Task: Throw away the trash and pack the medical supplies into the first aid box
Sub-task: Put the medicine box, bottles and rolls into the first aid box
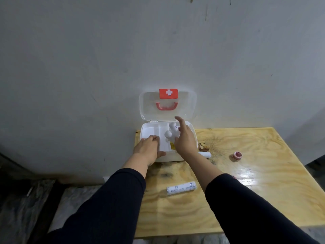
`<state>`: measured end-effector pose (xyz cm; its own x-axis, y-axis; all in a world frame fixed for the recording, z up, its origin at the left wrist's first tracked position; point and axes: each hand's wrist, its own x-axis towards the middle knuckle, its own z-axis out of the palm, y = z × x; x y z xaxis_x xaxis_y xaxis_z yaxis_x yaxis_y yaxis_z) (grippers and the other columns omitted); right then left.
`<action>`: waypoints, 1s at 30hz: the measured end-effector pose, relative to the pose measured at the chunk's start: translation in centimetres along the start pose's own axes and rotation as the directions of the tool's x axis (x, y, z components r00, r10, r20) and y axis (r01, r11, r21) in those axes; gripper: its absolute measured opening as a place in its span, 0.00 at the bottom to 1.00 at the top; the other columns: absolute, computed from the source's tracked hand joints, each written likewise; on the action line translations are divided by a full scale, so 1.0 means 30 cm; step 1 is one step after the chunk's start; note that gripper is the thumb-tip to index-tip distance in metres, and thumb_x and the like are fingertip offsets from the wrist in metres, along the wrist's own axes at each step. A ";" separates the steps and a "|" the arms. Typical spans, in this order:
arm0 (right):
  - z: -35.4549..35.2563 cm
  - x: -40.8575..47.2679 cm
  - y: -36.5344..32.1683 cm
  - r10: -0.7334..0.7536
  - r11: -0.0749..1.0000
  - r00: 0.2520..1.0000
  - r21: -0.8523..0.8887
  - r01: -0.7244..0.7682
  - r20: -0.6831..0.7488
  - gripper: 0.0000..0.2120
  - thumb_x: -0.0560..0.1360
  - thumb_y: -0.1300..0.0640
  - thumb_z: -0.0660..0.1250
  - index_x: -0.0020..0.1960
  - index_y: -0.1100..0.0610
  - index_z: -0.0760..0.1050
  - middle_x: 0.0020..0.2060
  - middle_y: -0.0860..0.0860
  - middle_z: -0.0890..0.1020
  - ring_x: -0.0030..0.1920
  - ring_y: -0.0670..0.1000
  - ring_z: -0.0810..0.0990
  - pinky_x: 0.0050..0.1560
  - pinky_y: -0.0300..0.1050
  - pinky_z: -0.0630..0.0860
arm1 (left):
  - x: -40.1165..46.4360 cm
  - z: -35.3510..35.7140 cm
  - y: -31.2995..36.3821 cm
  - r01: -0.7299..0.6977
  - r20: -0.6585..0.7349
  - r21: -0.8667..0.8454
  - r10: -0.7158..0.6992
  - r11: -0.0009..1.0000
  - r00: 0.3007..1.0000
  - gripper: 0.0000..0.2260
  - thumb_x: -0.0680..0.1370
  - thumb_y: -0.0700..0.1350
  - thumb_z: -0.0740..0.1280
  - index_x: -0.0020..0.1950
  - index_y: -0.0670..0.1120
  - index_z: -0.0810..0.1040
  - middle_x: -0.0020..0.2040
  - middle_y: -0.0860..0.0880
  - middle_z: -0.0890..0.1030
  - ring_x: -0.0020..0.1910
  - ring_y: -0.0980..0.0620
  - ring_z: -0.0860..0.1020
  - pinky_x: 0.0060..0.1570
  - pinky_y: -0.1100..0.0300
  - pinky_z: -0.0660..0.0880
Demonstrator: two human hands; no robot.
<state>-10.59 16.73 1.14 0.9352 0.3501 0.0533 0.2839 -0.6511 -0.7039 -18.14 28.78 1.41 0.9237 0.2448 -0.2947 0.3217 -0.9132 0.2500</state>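
The first aid box (190,131) sits open at the back of the wooden counter (255,191), against the wall, its clear lid (149,106) standing upright with a red cross label and red handle. The left hand (146,149) rests on the box's front left rim, fingers laid flat over the tray and thumb against the front wall, gripping the edge. The right hand (184,140) hovers over the right compartment with fingers spread apart and holding nothing; white bottles (173,132) lie just beneath it inside the box. A white roll (181,188) lies on the counter near the person, between the sleeves. A white tube (205,154) lies just beside the box's right front corner. A small red jar (236,155) stands well apart to the right.
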 end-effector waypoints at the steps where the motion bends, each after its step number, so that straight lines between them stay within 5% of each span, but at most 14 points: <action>1: 0.001 0.000 0.002 -0.036 0.998 0.999 -0.049 0.037 0.027 0.37 0.71 0.73 0.60 0.72 0.44 0.58 0.58 0.55 0.74 0.47 0.56 0.76 0.38 0.47 0.72 | -0.002 -0.002 0.003 0.005 0.005 0.004 -0.005 1.000 1.000 0.31 0.78 0.58 0.63 0.77 0.45 0.59 0.76 0.48 0.63 0.72 0.42 0.65 0.66 0.50 0.68; 8: 0.012 0.017 0.025 -0.088 0.972 0.984 -0.205 0.119 0.156 0.27 0.71 0.71 0.62 0.65 0.51 0.66 0.59 0.56 0.74 0.48 0.61 0.78 0.44 0.55 0.80 | -0.010 -0.009 0.011 0.008 -0.008 -0.017 -0.008 1.000 1.000 0.30 0.79 0.56 0.63 0.76 0.45 0.59 0.76 0.48 0.63 0.72 0.43 0.64 0.67 0.52 0.68; 13: 0.023 0.027 0.046 -0.077 0.980 0.981 -0.168 0.107 0.177 0.18 0.73 0.67 0.62 0.59 0.50 0.76 0.55 0.52 0.82 0.49 0.56 0.81 0.49 0.51 0.80 | 0.003 0.003 -0.001 0.006 0.008 -0.014 -0.006 1.000 1.000 0.31 0.78 0.58 0.64 0.76 0.46 0.60 0.76 0.51 0.62 0.72 0.44 0.65 0.66 0.51 0.68; 19: -0.009 0.070 0.042 0.024 0.994 0.962 -0.105 0.006 0.273 0.15 0.77 0.62 0.59 0.61 0.51 0.75 0.53 0.60 0.80 0.43 0.56 0.79 0.38 0.46 0.77 | 0.008 0.004 -0.004 -0.003 0.013 0.000 0.003 1.000 1.000 0.32 0.78 0.59 0.63 0.77 0.46 0.60 0.76 0.51 0.62 0.71 0.44 0.65 0.66 0.51 0.68; 25: -0.029 0.085 0.033 0.016 0.988 0.951 -0.150 0.033 0.310 0.17 0.78 0.65 0.59 0.64 0.55 0.74 0.61 0.57 0.78 0.59 0.55 0.77 0.51 0.49 0.80 | 0.002 -0.002 -0.001 0.004 0.036 -0.005 -0.004 1.000 0.999 0.32 0.78 0.59 0.62 0.78 0.46 0.58 0.77 0.51 0.60 0.72 0.44 0.64 0.68 0.52 0.66; 30: -0.061 0.085 0.018 -0.040 0.991 0.963 -0.112 0.072 0.268 0.18 0.76 0.68 0.61 0.64 0.55 0.75 0.62 0.54 0.78 0.60 0.54 0.78 0.58 0.45 0.76 | -0.014 -0.023 0.017 0.030 0.047 -0.020 -0.029 0.999 0.998 0.31 0.79 0.57 0.63 0.77 0.46 0.58 0.77 0.48 0.61 0.72 0.42 0.65 0.68 0.51 0.67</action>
<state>-7.67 16.06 2.19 0.8324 0.5431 -0.1103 0.3725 -0.6956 -0.6144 -18.22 28.44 2.29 0.9033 0.2558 -0.3445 0.3534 -0.8989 0.2590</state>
